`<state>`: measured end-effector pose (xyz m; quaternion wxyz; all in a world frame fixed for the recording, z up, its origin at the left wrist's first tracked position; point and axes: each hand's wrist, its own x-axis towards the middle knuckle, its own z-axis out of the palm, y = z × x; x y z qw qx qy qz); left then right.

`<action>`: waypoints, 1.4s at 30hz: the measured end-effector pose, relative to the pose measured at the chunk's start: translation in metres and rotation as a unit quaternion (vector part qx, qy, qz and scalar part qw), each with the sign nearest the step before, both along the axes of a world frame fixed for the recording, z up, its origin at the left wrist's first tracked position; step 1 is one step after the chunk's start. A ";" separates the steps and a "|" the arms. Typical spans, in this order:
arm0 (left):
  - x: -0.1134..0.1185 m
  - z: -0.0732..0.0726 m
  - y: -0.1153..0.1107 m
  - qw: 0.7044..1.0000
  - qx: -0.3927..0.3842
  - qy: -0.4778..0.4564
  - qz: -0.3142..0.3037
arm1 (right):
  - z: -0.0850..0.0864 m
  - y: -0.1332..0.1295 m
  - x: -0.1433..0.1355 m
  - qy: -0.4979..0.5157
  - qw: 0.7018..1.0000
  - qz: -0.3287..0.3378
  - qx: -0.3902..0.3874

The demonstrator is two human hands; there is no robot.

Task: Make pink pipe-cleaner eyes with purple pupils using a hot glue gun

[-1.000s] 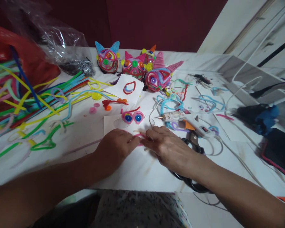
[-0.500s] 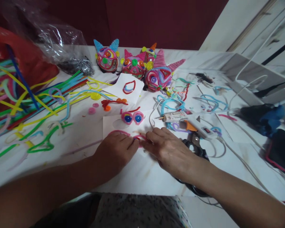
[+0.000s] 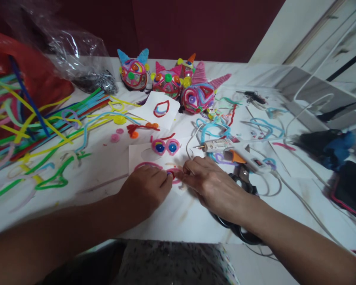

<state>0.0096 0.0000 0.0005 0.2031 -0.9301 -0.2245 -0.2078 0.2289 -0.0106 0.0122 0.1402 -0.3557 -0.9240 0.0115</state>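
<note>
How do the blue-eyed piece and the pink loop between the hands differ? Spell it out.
The blue-eyed piece shows blue inside two rings; the pink loop shows red. The blue-eyed piece is in full view; the pink loop is partly hidden by fingers. Both have pink outlines.

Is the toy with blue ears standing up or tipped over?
The toy is upright: its blue ears point up, above its green nose.
</note>
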 end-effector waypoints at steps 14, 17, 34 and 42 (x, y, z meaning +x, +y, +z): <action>0.004 0.002 -0.002 1.000 0.015 -0.006 0.011 | -0.003 -0.002 -0.003 -0.016 0.999 -0.014 0.045; 0.004 0.000 -0.003 1.000 0.021 -0.013 0.009 | -0.004 -0.002 -0.005 -0.029 0.998 -0.021 0.054; 0.005 -0.004 -0.019 0.999 0.022 0.022 0.040 | -0.006 -0.004 -0.006 -0.034 0.997 -0.029 0.062; 0.001 -0.009 -0.022 0.999 0.007 0.033 0.038 | -0.005 -0.005 -0.006 -0.034 0.997 -0.023 0.059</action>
